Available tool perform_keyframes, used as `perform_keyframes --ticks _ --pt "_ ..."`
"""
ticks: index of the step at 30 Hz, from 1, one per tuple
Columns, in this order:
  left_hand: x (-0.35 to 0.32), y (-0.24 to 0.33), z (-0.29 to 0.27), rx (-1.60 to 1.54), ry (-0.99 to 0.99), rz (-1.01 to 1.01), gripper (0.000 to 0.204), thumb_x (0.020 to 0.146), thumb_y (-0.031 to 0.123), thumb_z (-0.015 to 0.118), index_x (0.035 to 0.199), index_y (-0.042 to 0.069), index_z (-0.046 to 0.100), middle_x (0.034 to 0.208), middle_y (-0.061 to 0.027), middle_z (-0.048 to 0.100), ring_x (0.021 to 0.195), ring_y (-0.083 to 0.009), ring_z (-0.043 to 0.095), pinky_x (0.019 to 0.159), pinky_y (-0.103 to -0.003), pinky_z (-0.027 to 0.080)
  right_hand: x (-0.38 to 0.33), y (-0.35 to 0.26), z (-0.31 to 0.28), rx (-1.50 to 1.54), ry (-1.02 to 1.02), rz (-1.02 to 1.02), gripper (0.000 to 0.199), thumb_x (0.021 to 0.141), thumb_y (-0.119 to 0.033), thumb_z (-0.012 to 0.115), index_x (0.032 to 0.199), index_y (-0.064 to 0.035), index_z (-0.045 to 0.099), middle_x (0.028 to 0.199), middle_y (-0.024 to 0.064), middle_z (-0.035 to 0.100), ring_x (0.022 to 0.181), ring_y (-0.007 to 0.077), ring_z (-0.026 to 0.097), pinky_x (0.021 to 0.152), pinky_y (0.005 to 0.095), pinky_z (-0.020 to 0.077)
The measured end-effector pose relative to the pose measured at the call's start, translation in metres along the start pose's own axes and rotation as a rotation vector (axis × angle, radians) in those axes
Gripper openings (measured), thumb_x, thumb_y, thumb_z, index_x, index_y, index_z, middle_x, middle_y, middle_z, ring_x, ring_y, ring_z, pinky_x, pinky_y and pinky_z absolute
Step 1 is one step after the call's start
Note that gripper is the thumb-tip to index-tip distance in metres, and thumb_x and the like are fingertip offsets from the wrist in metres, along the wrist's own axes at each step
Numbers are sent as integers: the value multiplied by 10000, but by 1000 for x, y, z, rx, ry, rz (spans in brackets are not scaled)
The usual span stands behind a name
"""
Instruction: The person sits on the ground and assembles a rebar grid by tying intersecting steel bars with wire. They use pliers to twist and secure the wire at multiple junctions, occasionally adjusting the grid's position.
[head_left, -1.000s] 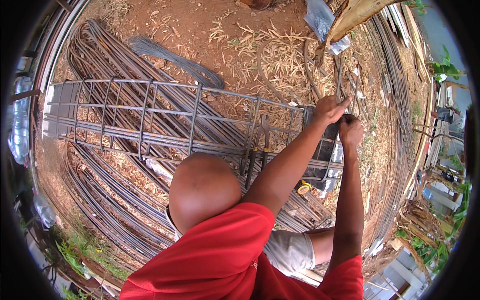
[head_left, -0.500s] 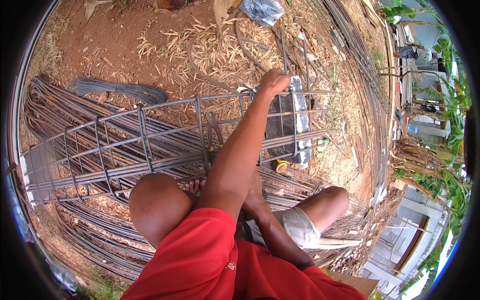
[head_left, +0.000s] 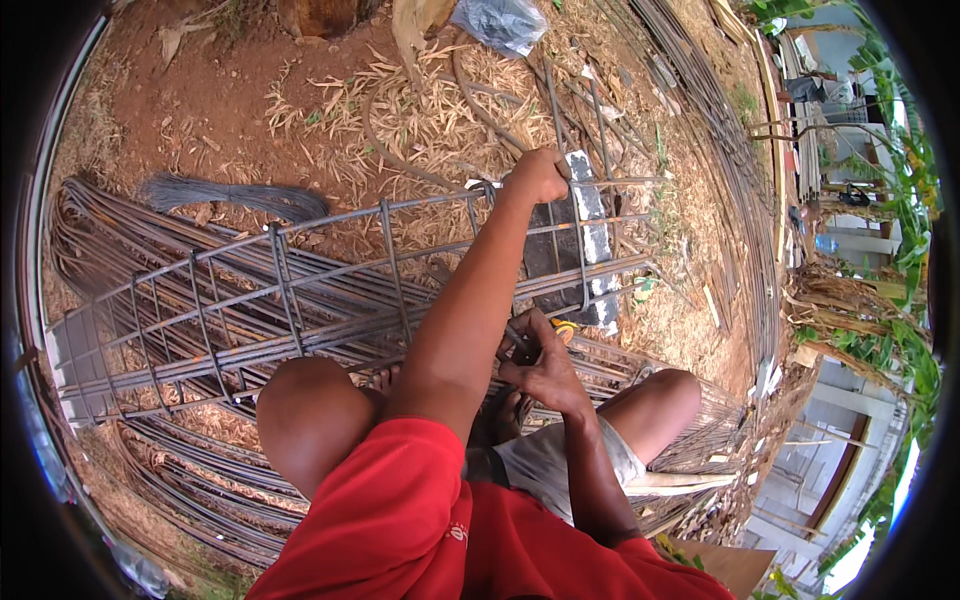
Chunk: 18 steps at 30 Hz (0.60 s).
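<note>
A long cage of steel rebar (head_left: pixel 285 270), with stirrups along it, stretches across in front of me. My left hand (head_left: pixel 540 178) is closed around the cage's far top bar near its right end, beside a dark block with a white-flecked edge (head_left: pixel 592 240). My right hand (head_left: pixel 548 368) is nearer to me, below the cage, its fingers curled around a small dark thing whose kind I cannot make out. Just past its fingers shows part of a yellow tape measure (head_left: pixel 566 329). My left forearm covers the middle of the cage.
Loose rebar (head_left: pixel 200 460) lies in long stacks beneath and beside the cage. A bundle of thin tie wire (head_left: pixel 235 194) rests on the soil at the left. A grey plastic bag (head_left: pixel 505 25) sits at the far side; more long bars (head_left: pixel 690 100) run along the right.
My right hand has come out from under my left forearm, moving right and away from me, with a dark thing in its fingers. My left hand stays on the top bar.
</note>
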<state>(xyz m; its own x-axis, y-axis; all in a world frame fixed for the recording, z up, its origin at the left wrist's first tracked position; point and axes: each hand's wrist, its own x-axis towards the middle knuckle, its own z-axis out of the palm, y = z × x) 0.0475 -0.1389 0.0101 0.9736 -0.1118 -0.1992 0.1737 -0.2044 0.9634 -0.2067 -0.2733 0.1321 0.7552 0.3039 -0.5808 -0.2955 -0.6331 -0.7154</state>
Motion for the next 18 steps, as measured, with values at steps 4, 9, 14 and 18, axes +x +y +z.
perform_keyframes --ticks 4,9,14,18 --pt "-5 -4 18 146 191 47 339 718 102 850 1051 64 803 1017 -170 775 981 -341 757 908 -429 603 -47 -11 -71 141 -55 76 530 837 146 733 1324 -30 620 1180 30 685 1029 121 653 865 295 557" --pt "-19 0 29 232 303 113 282 789 107 841 1064 59 798 1097 -188 731 1063 -376 724 967 -462 585 -72 -24 -128 143 122 41 585 835 190 738 1382 -12 687 1195 69 717 923 121 698 835 284 585" --pt "-29 8 26 273 313 133 286 809 112 842 1086 57 795 1113 -194 726 1064 -385 722 991 -473 583 -74 -30 -151 28 371 -104 496 808 186 681 1267 16 763 1184 73 707 825 126 690 748 254 576" --pt "-33 10 25 322 297 156 305 835 125 817 1132 60 796 1142 -207 718 1075 -414 716 1002 -500 577 -72 -50 -175 20 652 -237 392 776 105 671 1154 12 718 1118 106 763 772 59 610 652 210 470"
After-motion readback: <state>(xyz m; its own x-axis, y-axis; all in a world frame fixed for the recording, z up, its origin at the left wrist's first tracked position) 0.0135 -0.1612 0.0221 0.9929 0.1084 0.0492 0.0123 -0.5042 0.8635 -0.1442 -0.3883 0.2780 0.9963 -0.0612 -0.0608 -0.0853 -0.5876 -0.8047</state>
